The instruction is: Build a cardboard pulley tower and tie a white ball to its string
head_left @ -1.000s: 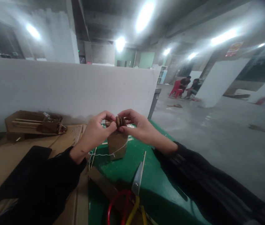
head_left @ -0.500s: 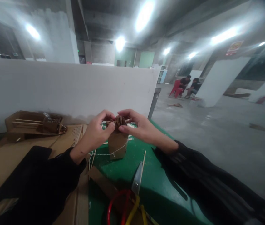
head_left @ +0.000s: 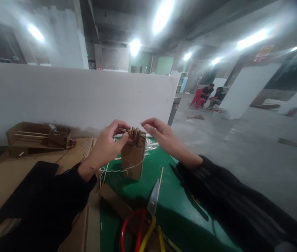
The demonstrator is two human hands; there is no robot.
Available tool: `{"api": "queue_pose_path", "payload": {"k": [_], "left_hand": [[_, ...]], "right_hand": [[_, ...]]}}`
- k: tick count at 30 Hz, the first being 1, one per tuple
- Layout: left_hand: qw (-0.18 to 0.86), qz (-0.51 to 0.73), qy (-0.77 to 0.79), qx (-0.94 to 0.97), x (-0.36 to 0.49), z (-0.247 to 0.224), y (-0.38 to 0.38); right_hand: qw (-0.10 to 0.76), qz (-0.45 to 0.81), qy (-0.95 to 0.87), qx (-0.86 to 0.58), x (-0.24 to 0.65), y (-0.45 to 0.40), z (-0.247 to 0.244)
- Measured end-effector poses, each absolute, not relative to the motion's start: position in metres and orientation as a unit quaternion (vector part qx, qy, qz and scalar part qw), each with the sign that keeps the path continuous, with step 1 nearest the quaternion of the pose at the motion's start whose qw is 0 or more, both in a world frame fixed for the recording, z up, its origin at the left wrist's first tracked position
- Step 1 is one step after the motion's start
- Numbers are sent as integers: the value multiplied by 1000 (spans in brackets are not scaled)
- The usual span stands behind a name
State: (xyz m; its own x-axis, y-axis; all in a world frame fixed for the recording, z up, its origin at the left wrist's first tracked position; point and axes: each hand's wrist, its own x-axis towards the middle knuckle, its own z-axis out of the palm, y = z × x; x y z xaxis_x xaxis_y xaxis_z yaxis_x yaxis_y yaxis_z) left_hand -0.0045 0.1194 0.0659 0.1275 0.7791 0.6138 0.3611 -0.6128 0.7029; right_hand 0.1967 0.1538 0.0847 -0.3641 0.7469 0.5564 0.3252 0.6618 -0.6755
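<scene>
A pale partition (head_left: 77, 101) stands at the back, and below it spreads the green table (head_left: 152, 164). Flat cardboard sheets (head_left: 69, 155) lie at the left, with a dark panel (head_left: 27, 189) resting on them. Scissors (head_left: 154, 199) with one red and one yellow handle lie in front, well apart from both hands.

The work centres on a small cardboard box (head_left: 131, 162) standing upright on the table. It looks light and fairly stiff, likely to shift or tip under a sideways push; its flat side walls seem the steadiest place to hold.

The left hand (head_left: 107, 143) is curled, thumb and forefinger drawn in around the left end of a ridged brown roll (head_left: 135, 133) at the box's top (how firm the pinch is, I cannot tell). The right hand (head_left: 165, 134) is partly open just beside the roll's other end, nothing visible between its fingertips.

The roll, apparently layered cardboard, should be light, not slippery, and easily crushed or unwound; a gentle grip at its ends would suit it better than squeezing the ridges. Thinnest of all, a white string (head_left: 117, 171) crosses the box's front.
</scene>
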Motion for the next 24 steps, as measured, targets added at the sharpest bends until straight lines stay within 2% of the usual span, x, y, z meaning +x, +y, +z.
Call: {"api": "queue_pose_path", "payload": {"k": [2, 4, 9, 12, 16, 20, 24], "left_hand": [[196, 538, 393, 719, -4, 65, 120], [193, 549, 390, 713, -3, 64, 120], [172, 546, 409, 711, 1, 65, 116], [117, 547, 420, 714, -2, 68, 113], [54, 548, 435, 713, -10, 72, 111], [58, 523, 452, 720, -15, 71, 105], [149, 523, 447, 711, -18, 65, 88]], "right_hand": [[461, 199, -762, -409, 203, 159, 78], [429, 194, -754, -458, 210, 162, 71], [343, 166, -812, -443, 227, 153, 62], [291, 116, -830, -461, 237, 141, 64], [232, 114, -834, -487, 244, 126, 63], [252, 127, -798, -532, 240, 119, 55], [309, 167, -783, -513, 232, 104, 46]]}}
